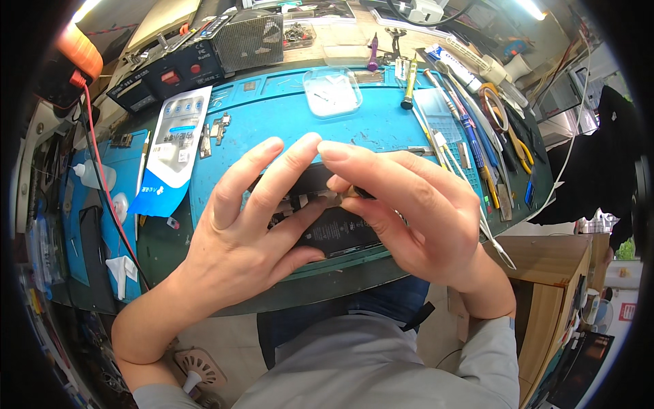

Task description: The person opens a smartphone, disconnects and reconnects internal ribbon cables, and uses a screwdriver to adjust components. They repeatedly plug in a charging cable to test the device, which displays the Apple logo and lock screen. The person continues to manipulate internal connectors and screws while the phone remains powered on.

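Observation:
An opened smartphone (340, 230) lies in front of me on the blue mat, with its black battery and inner parts showing. My left hand (248, 225) spreads over its left side, the index fingertip on the inner parts and the thumb near the battery's lower edge. Pinched together over the phone's middle are the fingers of my right hand (415, 204). A small dark end (363, 193) shows between them, but most of what they hold is hidden. Both hands cover much of the phone.
A clear plastic box (332, 92) with small parts stands beyond my hands. Screwdrivers, including a yellow-green one (409, 82), tweezers and pliers (524, 157) lie to the right. At left are a blue-and-white package (174, 150), a dropper bottle (88, 174) and a red cable (99, 157).

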Action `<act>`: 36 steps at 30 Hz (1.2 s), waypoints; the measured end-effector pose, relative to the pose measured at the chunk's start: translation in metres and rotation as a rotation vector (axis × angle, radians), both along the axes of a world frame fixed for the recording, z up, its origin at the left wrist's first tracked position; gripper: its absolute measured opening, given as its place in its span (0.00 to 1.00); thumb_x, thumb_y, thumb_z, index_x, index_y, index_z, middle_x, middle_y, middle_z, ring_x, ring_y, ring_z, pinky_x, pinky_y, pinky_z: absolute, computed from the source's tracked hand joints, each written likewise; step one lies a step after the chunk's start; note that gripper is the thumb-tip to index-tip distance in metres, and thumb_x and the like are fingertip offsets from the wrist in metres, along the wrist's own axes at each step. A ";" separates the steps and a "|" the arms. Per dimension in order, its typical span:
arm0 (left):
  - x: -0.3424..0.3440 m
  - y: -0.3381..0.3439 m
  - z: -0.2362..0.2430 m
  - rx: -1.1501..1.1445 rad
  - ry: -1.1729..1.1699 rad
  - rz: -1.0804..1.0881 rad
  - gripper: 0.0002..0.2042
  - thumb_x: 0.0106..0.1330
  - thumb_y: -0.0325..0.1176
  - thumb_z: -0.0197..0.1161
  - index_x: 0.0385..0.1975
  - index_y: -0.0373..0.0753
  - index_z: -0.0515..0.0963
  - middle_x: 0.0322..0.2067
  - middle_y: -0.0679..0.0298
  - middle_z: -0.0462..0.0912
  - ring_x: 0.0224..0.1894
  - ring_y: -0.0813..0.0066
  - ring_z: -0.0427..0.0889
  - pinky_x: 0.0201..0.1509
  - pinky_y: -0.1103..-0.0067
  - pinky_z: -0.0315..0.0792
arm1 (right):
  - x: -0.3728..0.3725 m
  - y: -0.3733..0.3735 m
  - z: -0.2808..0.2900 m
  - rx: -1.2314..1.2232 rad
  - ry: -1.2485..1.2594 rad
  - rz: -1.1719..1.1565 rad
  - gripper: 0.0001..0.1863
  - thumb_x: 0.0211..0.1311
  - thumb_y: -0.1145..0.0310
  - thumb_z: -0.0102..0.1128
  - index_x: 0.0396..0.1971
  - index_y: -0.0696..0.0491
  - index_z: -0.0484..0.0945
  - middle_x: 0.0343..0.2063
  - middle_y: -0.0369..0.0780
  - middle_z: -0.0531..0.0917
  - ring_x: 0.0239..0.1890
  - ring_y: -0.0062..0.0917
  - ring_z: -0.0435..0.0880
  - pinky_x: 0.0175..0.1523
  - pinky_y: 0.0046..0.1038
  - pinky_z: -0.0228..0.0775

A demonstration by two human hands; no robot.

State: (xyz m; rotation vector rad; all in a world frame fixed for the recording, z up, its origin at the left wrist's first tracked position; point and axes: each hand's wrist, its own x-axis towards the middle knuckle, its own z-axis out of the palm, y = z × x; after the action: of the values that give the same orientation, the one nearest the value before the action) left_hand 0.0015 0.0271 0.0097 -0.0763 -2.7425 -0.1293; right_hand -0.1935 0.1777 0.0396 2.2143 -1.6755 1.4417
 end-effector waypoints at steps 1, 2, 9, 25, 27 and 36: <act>-0.001 0.000 0.000 0.005 0.003 -0.004 0.22 0.65 0.54 0.70 0.51 0.46 0.89 0.76 0.51 0.59 0.77 0.48 0.53 0.79 0.60 0.60 | 0.001 0.000 0.000 0.006 -0.017 0.004 0.25 0.61 0.87 0.67 0.60 0.65 0.80 0.53 0.52 0.87 0.43 0.35 0.91 0.46 0.31 0.86; 0.000 0.000 0.000 0.009 0.003 -0.002 0.23 0.65 0.54 0.71 0.52 0.46 0.89 0.76 0.51 0.59 0.77 0.48 0.53 0.79 0.60 0.60 | 0.001 0.000 -0.002 0.006 -0.024 0.013 0.25 0.60 0.88 0.66 0.60 0.65 0.79 0.54 0.52 0.87 0.44 0.35 0.91 0.46 0.31 0.86; 0.000 0.000 0.001 0.003 0.012 0.000 0.22 0.64 0.53 0.72 0.51 0.45 0.89 0.75 0.51 0.59 0.77 0.48 0.54 0.79 0.60 0.61 | 0.001 -0.002 -0.002 0.000 -0.009 0.009 0.26 0.60 0.91 0.64 0.60 0.65 0.79 0.55 0.52 0.87 0.45 0.35 0.92 0.47 0.31 0.86; 0.000 -0.001 -0.001 0.008 0.015 0.010 0.22 0.63 0.52 0.72 0.49 0.44 0.88 0.75 0.53 0.59 0.77 0.49 0.54 0.78 0.61 0.62 | -0.006 -0.002 -0.008 -0.062 0.176 -0.093 0.25 0.60 0.79 0.73 0.58 0.62 0.81 0.51 0.45 0.90 0.34 0.29 0.89 0.36 0.28 0.81; 0.000 -0.002 -0.001 -0.019 -0.001 0.001 0.22 0.66 0.54 0.70 0.49 0.44 0.88 0.74 0.51 0.59 0.77 0.47 0.53 0.79 0.59 0.59 | -0.007 -0.001 -0.007 -0.059 0.192 -0.095 0.25 0.60 0.79 0.73 0.58 0.62 0.81 0.51 0.45 0.90 0.34 0.29 0.89 0.36 0.28 0.81; 0.001 -0.001 0.003 -0.014 -0.014 -0.004 0.22 0.65 0.53 0.71 0.50 0.45 0.89 0.74 0.52 0.59 0.77 0.47 0.55 0.79 0.58 0.60 | -0.008 -0.001 -0.009 -0.083 0.170 -0.089 0.25 0.60 0.79 0.73 0.58 0.62 0.81 0.50 0.44 0.90 0.34 0.29 0.89 0.37 0.28 0.81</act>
State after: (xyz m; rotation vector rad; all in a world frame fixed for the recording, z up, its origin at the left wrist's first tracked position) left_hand 0.0023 0.0262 0.0124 -0.0851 -2.7581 -0.1122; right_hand -0.2016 0.1770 0.0309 2.1231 -1.6075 1.2403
